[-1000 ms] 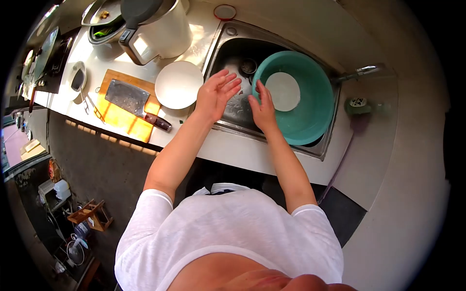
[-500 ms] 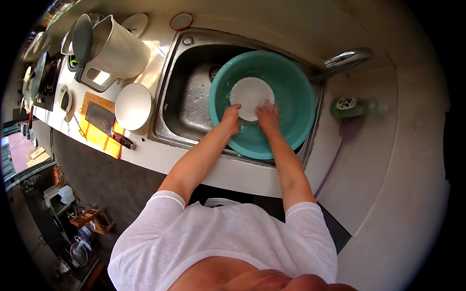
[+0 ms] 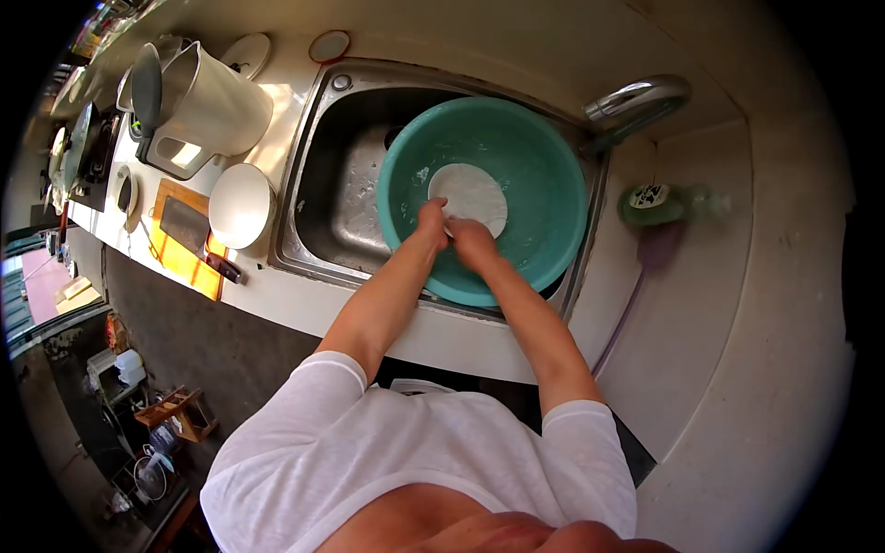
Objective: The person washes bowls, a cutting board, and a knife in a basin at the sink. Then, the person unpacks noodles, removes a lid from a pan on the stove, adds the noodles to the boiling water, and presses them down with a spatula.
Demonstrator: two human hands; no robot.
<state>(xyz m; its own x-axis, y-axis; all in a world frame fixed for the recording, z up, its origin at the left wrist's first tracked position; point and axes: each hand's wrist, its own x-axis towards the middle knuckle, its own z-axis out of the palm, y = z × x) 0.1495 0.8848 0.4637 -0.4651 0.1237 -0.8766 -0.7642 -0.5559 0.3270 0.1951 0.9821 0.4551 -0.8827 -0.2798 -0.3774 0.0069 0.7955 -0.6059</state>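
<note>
A white plate (image 3: 476,192) is tilted inside the green basin (image 3: 544,217), which holds water. My left hand (image 3: 431,224) grips the plate at its left edge, with the thumb on the upper face. My right hand (image 3: 473,243) is closed at the plate's near rim, right beside the left hand. Its fingertips are partly hidden, and it appears to pinch the rim. Under the basin is the metal sink (image 3: 346,198), with the basin covering its right side.
A chrome faucet (image 3: 636,101) stands behind the basin's right side. On the left counter are a white bowl (image 3: 241,206), a cleaver (image 3: 187,224) on a cutting board (image 3: 175,263), and a large pitcher (image 3: 221,106). A green bottle (image 3: 656,205) lies at right.
My right hand has slid left and nearer across the plate, from its right part to the near rim by my left hand. My left hand keeps its grip.
</note>
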